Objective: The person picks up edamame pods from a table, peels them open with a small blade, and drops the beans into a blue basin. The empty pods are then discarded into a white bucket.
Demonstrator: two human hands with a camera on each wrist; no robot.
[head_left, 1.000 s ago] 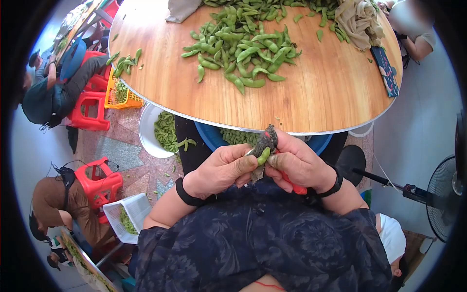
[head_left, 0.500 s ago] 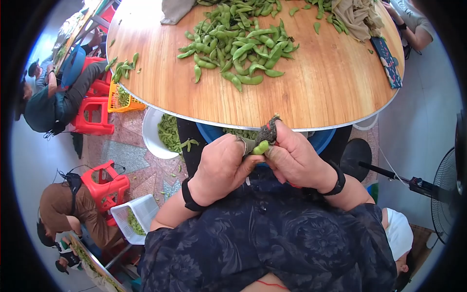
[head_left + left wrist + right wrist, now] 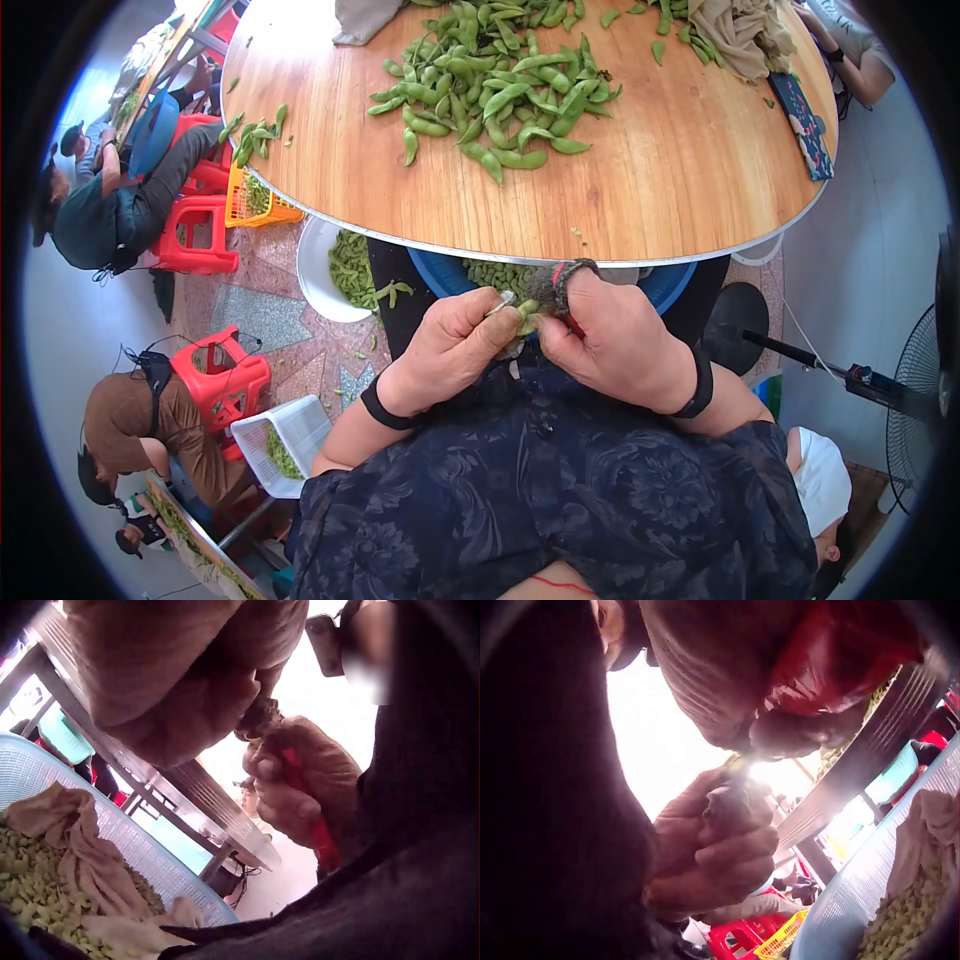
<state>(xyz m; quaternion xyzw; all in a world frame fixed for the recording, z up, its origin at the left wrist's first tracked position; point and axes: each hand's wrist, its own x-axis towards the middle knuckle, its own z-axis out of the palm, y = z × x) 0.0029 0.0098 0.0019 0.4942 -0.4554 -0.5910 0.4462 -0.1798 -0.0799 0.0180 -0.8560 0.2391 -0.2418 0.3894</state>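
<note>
A green soybean pod [image 3: 527, 311] is pinched between the two hands, just short of the table edge. My left hand [image 3: 448, 347] holds it from the left, thumb and fingers bent, with a whitish wrap at the fingertips. My right hand [image 3: 630, 335] pinches the pod's other side with its thumb against a dark grey cloth wrap [image 3: 545, 287] at the finger. A shiny red piece [image 3: 836, 664] lies along the right fingers in the right wrist view. Below the hands, a blue basin [image 3: 428, 278] holds shelled beans [image 3: 45, 889], with a crumpled cloth [image 3: 94, 847] in it.
Many pods [image 3: 500, 95] are heaped on the round wooden table [image 3: 680, 190], near a beige cloth [image 3: 740, 40] and a dark patterned case [image 3: 802, 128]. A white bucket [image 3: 312, 270] of pods stands left on the floor. A fan [image 3: 915, 395] stands at right; people sit at left.
Half a second ago the left hand was rolled knuckles up; now its thumb side shows again. The right hand has turned more knuckles up. Small bits now lie near the table edge.
</note>
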